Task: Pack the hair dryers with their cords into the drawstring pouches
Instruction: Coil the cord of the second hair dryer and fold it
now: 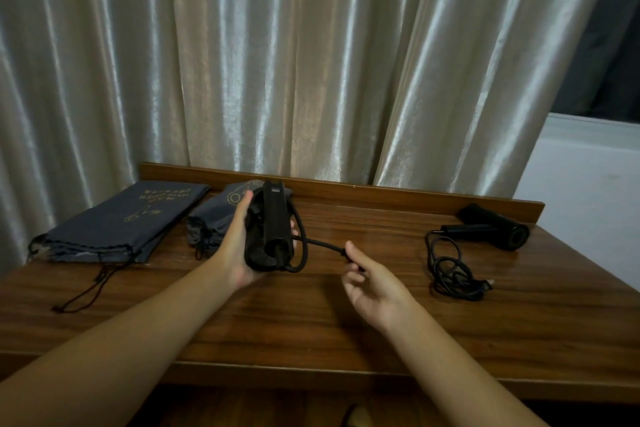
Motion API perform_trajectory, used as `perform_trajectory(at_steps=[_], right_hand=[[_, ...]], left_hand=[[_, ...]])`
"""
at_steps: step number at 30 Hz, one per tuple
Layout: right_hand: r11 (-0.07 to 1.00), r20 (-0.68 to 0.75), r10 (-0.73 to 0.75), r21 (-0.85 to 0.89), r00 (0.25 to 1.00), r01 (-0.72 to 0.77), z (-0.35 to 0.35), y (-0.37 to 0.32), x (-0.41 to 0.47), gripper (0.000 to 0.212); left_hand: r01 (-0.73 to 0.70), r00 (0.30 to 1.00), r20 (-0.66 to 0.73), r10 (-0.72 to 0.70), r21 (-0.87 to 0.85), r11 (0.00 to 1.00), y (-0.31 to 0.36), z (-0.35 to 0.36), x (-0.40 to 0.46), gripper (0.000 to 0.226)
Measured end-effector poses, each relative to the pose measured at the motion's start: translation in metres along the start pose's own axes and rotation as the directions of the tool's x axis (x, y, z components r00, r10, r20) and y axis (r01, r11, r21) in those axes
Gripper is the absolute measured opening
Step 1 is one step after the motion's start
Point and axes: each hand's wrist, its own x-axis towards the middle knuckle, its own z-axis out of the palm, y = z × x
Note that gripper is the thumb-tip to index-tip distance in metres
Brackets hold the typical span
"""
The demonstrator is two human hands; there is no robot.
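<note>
Holding a black hair dryer above the wooden surface, the left hand cups it from the left side, palm toward the dryer, fingers curled round its body, fingertips showing past its right edge. Dryer: matte black, barrel end with mesh grille nearest the camera, folded handle pointing away toward the curtain. Its cord, black and thick, loops once round the lower right of the body, then runs rightward to the right hand.

Right hand: palm up and turned left, thumb and forefinger pinching the cord, remaining fingers loosely curled. Forearm enters from lower right; left forearm enters from lower left.

Behind the held dryer, a grey drawstring pouch lies bunched on the surface, mouth toward the camera. To its left, well apart from the hands, a second pouch lies flat, gold print on top, drawstrings trailing toward the front edge.

Far right, near the raised back rail: second black hair dryer lies on its side, barrel pointing right. Its loose cord lies coiled in front of it, plug end to the right.
</note>
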Motion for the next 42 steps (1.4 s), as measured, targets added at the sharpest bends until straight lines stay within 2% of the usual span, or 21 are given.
perform_trajectory(at_steps=[2,3,6,8,10,11,13,14,16,18,19,21,25,28,30,33,35,38,42], right_hand=[[0.986,-0.071,-0.046,0.158,0.996,0.057,0.008,0.005,-0.003,0.051],[0.986,-0.117,-0.082,0.132,0.99,0.098,0.011,0.007,-0.005,0.048],[0.952,-0.228,-0.281,-0.191,0.932,0.24,0.013,0.015,-0.004,0.029],[0.833,-0.189,-0.48,-0.403,0.857,0.378,0.013,0.018,-0.002,0.019],[0.647,-0.023,-0.625,-0.575,0.781,0.501,0.014,0.019,-0.004,0.022],[0.52,0.096,-0.668,-0.649,0.738,0.555,0.014,0.019,-0.006,0.027],[0.241,0.362,-0.673,-0.717,0.645,0.654,0.013,0.017,-0.008,0.035],[0.112,0.478,-0.636,-0.719,0.606,0.686,0.012,0.016,-0.009,0.04],[-0.113,0.646,-0.504,-0.707,0.573,0.698,0.014,0.012,-0.011,0.055],[-0.26,0.743,-0.339,-0.663,0.577,0.702,0.017,0.007,-0.013,0.069],[-0.297,0.764,-0.27,-0.645,0.586,0.704,0.018,0.005,-0.013,0.068],[-0.288,0.772,-0.198,-0.635,0.604,0.717,0.02,0.001,-0.015,0.055],[0.001,0.723,-0.18,-0.678,0.667,0.735,0.019,-0.008,-0.021,0.048],[0.154,0.693,-0.206,-0.674,0.69,0.723,0.02,-0.01,-0.02,0.056],[0.288,0.664,-0.233,-0.651,0.711,0.702,0.023,-0.006,-0.02,0.049],[0.303,0.66,-0.297,-0.621,0.691,0.723,0.026,-0.006,-0.018,0.028],[0.312,0.655,-0.282,-0.629,0.701,0.712,0.027,-0.008,-0.017,0.025],[0.321,0.625,-0.202,-0.685,0.754,0.654,0.027,-0.011,-0.017,0.024],[0.311,0.507,-0.172,-0.785,0.844,0.535,0.025,-0.017,-0.016,0.022]], left_hand=[[0.004,1.0,-0.013,-0.005,-0.023,1.0,-0.004,0.002,0.0,0.069],[0.007,1.0,-0.016,-0.007,-0.036,0.999,-0.007,0.003,0.001,0.07],[0.006,1.0,-0.027,-0.007,-0.044,0.999,-0.012,0.005,0.002,0.07],[0.006,1.0,-0.027,-0.008,-0.058,0.998,-0.012,0.004,0.002,0.066],[0.017,1.0,-0.009,-0.018,-0.066,0.998,-0.013,0.003,0.001,0.064],[0.024,1.0,-0.009,-0.024,-0.054,0.998,-0.013,0.002,0.0,0.065],[0.038,0.999,-0.022,-0.039,-0.034,0.999,-0.015,0.002,0.0,0.068],[0.043,0.999,-0.028,-0.044,-0.029,0.999,-0.017,0.003,0.0,0.07],[0.048,0.998,-0.04,-0.048,-0.013,0.999,-0.02,0.003,-0.001,0.072],[0.054,0.997,-0.053,-0.054,-0.002,0.999,-0.022,0.002,-0.002,0.072],[0.061,0.997,-0.054,-0.061,-0.002,0.998,-0.022,0.002,-0.002,0.071],[0.064,0.996,-0.054,-0.064,-0.002,0.998,-0.023,0.001,-0.002,0.071],[0.049,0.997,-0.058,-0.051,-0.029,0.998,-0.022,-0.001,-0.002,0.071],[0.065,0.998,-0.018,-0.066,-0.033,0.997,-0.021,-0.004,-0.002,0.07],[0.073,0.997,-0.003,-0.073,-0.015,0.997,-0.021,-0.005,0.0,0.069],[0.079,0.997,0.025,-0.079,0.004,0.997,-0.022,-0.003,0.003,0.069],[0.076,0.997,0.026,-0.076,0.006,0.997,-0.022,-0.003,0.005,0.07],[0.07,0.998,-0.012,-0.069,0.05,0.996,-0.02,-0.004,0.006,0.07],[0.062,0.996,-0.067,-0.055,0.1,0.993,-0.025,-0.008,0.007,0.066]])
